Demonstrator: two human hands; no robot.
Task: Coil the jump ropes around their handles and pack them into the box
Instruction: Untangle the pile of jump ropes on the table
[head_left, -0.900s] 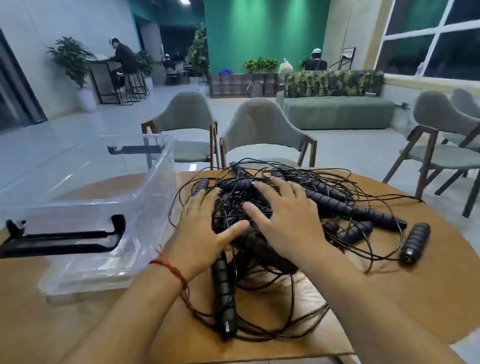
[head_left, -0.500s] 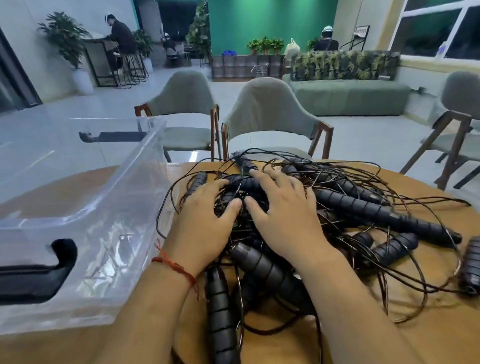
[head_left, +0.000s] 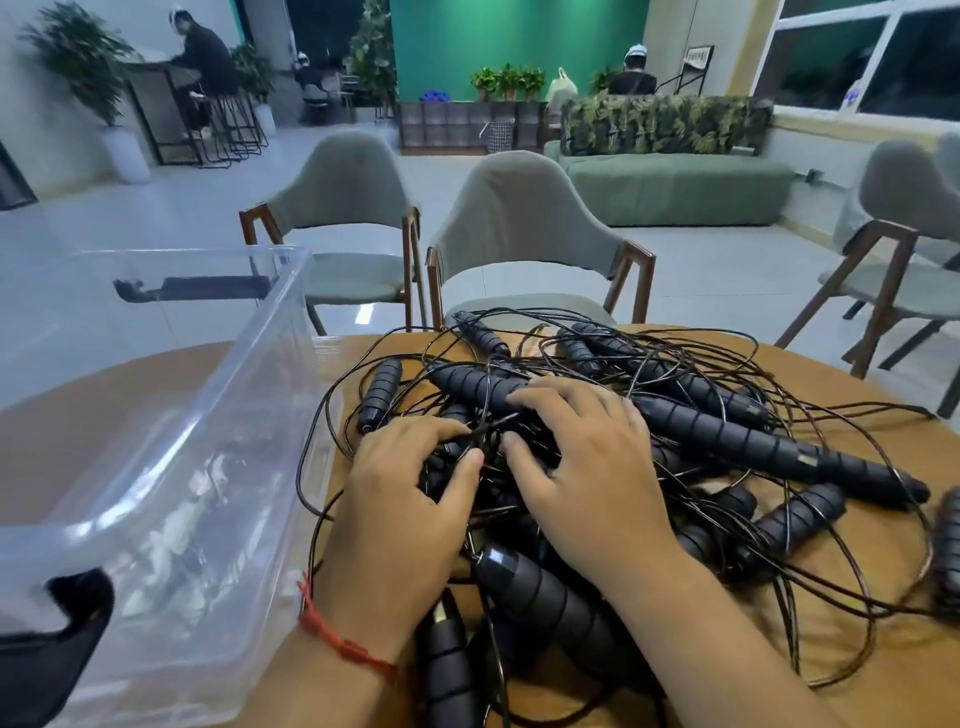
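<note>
A tangled pile of black jump ropes (head_left: 727, 447), with ribbed handles and thin cords, covers the middle of the round wooden table (head_left: 914, 686). Both my hands are on top of the pile. My left hand (head_left: 405, 509), with a red string at the wrist, curls its fingers and thumb around a handle (head_left: 441, 470) in the tangle. To its right, my right hand (head_left: 587, 467) lies spread over the handles, fingers slightly bent. The clear plastic box (head_left: 249, 374) stands just left of the pile, with no ropes in it.
The box has black latches at the near end (head_left: 52, 639) and the far end (head_left: 208, 287). Two grey chairs (head_left: 519, 223) stand against the table's far edge, another at the right (head_left: 904, 249). Loose cords loop toward the table's right and near edges.
The view has come closer to the pile. My left hand's fingers have curled from flat into the tangle around a handle. My right hand has stayed spread on top.
</note>
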